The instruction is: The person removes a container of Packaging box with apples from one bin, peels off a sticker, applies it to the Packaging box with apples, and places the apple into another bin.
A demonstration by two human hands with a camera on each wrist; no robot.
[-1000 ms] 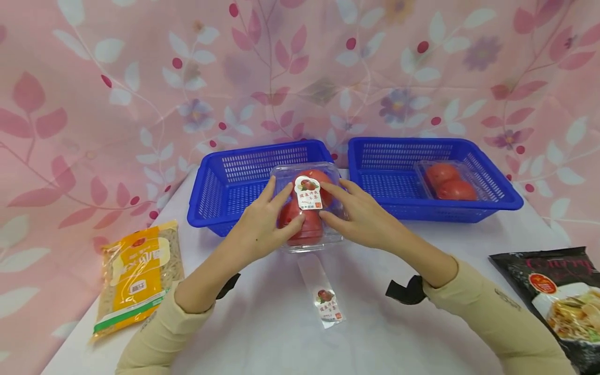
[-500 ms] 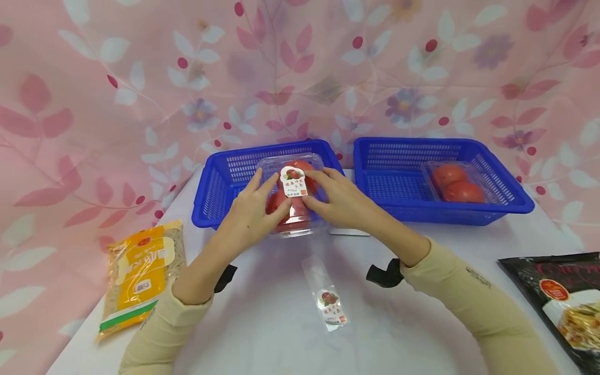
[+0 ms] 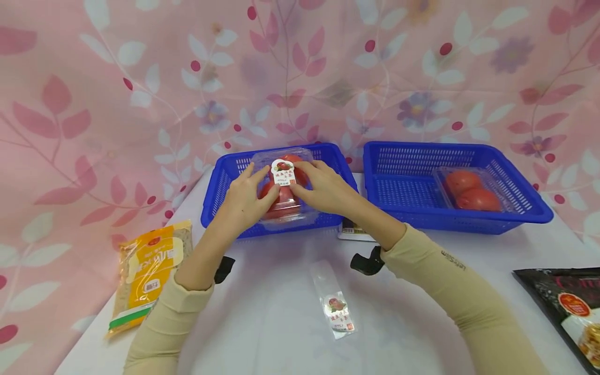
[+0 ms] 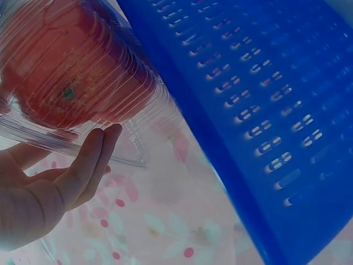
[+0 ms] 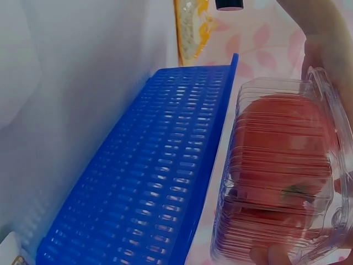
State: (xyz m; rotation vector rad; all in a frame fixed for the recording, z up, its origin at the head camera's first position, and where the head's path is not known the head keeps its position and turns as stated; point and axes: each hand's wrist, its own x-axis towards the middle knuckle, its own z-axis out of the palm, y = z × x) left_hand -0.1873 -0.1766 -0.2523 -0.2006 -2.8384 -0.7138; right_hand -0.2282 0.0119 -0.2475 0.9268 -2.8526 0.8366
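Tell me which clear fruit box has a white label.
The held box, between left hand and right hand; the other box, in the right basket, shows none.

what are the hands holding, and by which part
The clear box of red fruit, by its opposite sides: left hand on one, right hand on the other, thumbs on top.

A yellow packet lies left; a black packet, right.

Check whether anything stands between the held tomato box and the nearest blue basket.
Nothing visible: the right wrist view shows a gap between the tomato box and the blue basket. Part of its floor is hidden.
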